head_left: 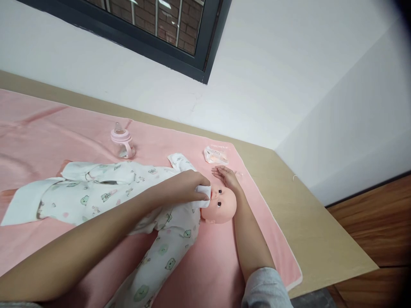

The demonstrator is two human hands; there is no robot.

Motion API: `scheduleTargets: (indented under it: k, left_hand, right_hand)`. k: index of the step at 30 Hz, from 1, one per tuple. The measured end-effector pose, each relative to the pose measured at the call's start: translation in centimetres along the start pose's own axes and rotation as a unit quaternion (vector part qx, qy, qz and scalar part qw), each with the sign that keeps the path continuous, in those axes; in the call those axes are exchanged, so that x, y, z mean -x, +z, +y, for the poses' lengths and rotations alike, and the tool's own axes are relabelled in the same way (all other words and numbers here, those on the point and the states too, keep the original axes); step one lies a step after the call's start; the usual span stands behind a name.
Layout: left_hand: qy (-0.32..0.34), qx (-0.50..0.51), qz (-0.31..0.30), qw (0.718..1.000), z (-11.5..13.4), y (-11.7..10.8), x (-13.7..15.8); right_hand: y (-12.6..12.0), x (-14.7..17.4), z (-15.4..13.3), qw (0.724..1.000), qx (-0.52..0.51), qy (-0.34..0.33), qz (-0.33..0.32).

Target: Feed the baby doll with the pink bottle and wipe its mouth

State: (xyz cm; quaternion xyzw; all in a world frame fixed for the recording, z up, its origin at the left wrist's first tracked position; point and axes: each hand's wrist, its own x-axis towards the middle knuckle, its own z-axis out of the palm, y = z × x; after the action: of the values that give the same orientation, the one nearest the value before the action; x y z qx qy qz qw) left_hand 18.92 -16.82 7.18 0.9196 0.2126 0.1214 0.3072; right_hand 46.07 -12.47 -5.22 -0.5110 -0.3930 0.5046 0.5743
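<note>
A baby doll [221,209] lies on its back, its head toward the right, dressed in a white printed outfit [112,188]. My left hand [184,187] is closed on a white tissue [204,190], pinched between thumb and fingers against the doll's mouth and chin. Past the far side of the doll's head rests my right hand [224,175], its fingers stretched out and holding nothing. The right forearm curves around the top of the head. Just beyond those fingertips sits a small clear plastic packet [215,155]; its contents are not clear.
A pink-lidded baby bottle [122,143] with handles stands beyond the doll's legs. A pink blanket [218,265] covers much of the light wooden table [305,226]. White walls and a dark-framed window [205,64] border the far side. Wooden panels [375,222] are at the right.
</note>
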Motion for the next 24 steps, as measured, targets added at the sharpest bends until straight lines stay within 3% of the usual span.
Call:
scheduleTargets:
  k: [24]
  left_hand:
    - [-0.01,-0.042,0.032,0.999,-0.34,-0.33,-0.17]
  right_hand:
    - [-0.17,0.12,0.0,0.999,-0.032,-0.011,0.01]
